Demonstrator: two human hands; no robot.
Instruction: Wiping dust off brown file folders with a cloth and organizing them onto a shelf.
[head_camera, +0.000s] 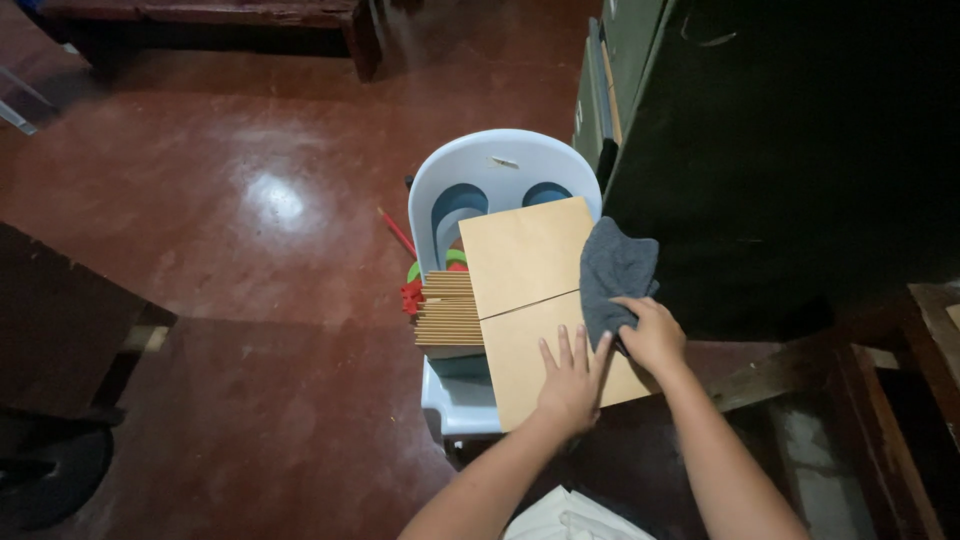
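I am wiping a tan board (530, 300) lying across the seat of a pale plastic chair (500, 170), its near corner overhanging the seat's front edge. My right hand (652, 335) is pinching a grey cloth (612, 268) at the board's right edge. My left hand (572, 380), fingers spread, is pressing the near end flat. Most of the board looks unwiped. Stacked brown slats (448, 312) are sitting at its left edge.

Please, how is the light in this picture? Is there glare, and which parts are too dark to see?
Head view: light is dim and uneven; a white glare patch sits on the red floor; the cabinet at right is nearly black, detail lost; the tan boards, grey cloth and both hands are sharp.
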